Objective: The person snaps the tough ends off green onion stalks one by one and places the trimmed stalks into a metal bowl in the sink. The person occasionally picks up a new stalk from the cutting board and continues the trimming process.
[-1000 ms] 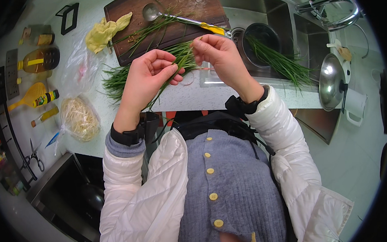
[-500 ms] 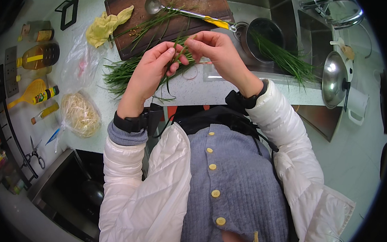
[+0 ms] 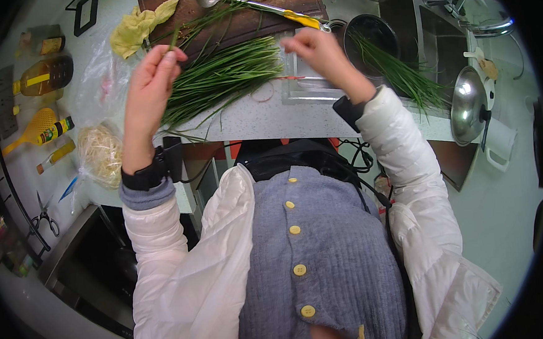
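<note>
My left hand (image 3: 153, 77) is closed in a pinch above the left end of a bunch of chives (image 3: 225, 76). A thin chive stalk (image 3: 174, 37) sticks up from its fingertips. The bunch lies across the counter in front of the cutting board, with its cut pale ends to the right. My right hand (image 3: 320, 53) hangs over a clear plastic tray (image 3: 316, 92), to the right of those ends. Its thumb and fingers are curled together and a little blurred; what they hold, if anything, cannot be made out.
A ladle (image 3: 268, 7) and loose stalks lie on the wooden cutting board (image 3: 177, 4). More chives (image 3: 402, 74) rest over a dark pot (image 3: 372, 30) in the sink (image 3: 392, 7). A yellow cloth-like piece (image 3: 141, 25), bagged sprouts (image 3: 99, 155), scissors (image 3: 44, 219) and bottles (image 3: 45, 76) stand leftward.
My hands have moved apart from their meeting place over the chives. The left went left with a stalk, the right slightly right, and the bunch now shows between them.
</note>
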Demonstrator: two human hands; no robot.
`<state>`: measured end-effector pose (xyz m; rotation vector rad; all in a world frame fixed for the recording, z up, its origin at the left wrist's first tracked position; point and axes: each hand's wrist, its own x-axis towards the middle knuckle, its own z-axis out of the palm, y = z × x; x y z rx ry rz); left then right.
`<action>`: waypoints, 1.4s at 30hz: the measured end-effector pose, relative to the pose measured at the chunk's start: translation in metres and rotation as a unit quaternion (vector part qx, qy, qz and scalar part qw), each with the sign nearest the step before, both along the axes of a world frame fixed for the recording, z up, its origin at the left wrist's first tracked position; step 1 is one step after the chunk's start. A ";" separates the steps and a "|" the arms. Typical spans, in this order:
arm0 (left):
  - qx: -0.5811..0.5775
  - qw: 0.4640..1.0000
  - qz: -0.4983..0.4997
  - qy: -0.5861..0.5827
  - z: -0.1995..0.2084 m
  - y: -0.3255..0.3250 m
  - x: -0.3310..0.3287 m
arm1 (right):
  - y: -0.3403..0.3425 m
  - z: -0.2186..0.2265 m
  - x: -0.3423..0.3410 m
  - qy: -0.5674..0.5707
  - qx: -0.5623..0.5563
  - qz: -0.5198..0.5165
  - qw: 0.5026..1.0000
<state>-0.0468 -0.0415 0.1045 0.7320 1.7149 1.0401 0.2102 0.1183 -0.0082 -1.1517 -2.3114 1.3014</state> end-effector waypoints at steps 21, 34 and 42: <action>-0.011 0.958 -0.287 0.011 -0.022 0.038 0.053 | -0.014 0.067 0.006 0.171 -0.309 0.059 0.934; -0.046 0.945 -0.204 -0.252 0.001 0.029 0.064 | -0.033 0.082 -0.003 0.281 -0.380 0.045 0.880; 0.010 0.963 -0.206 -0.173 0.003 0.020 0.066 | -0.031 0.085 -0.001 0.255 -0.333 0.072 0.905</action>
